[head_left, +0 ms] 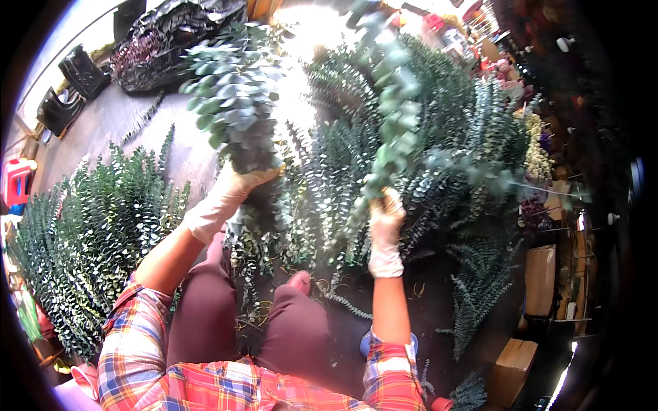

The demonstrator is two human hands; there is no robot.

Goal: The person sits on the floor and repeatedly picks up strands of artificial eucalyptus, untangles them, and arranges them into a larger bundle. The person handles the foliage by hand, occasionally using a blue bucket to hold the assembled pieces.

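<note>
Dark flooring stretches out under a seated person, with bright light washing in from the far side and heaps of cut eucalyptus all around. One sorted row of stems lies flat to the person's left, tips pointing away, apparently kept apart from the big loose pile ahead and to the right.

Both hands wear thin pale gloves. Held up at chest height, the left hand is closed around the lower stems of a thick eucalyptus bunch, leafy tops pointing away, so the gathered stems stay together and off the floor. With fingers curled tight, the right hand grips a single long eucalyptus sprig near its base; the sprig rises clear of the pile, well apart from the bunch.

Plaid sleeves and maroon trousers show at the lower edge. Black plastic wrapping and dark crates sit at the far left; cardboard boxes and pale flowers stand at the right.
</note>
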